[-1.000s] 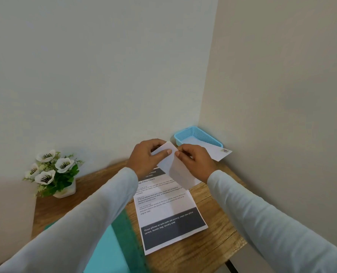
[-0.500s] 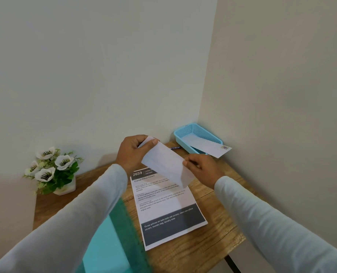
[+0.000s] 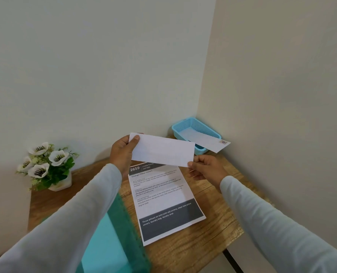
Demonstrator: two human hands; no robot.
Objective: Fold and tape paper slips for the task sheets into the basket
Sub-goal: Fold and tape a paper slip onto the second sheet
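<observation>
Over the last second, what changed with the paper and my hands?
The hands moved apart: the left hand now holds the left end of the slip, the right hand pinches its lower right corner, stretching it sideways. The printed sheet, basket and flowers stayed put.

blue mesh basket (image 3: 189, 123), white paper slip (image 3: 162, 149), wood-grain table (image 3: 219, 229)

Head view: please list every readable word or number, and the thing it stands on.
"2659": header of the task sheet.
"Change Pillow Covers": its title.
"Throw pillows on sofa (with old covers), clean new pillow covers, laundry bag, laundry area": its dark bottom band.
Its other print: too small to read.
No text on the held paper slip.
Small mark on the slip in the blue basket: unreadable.
</observation>
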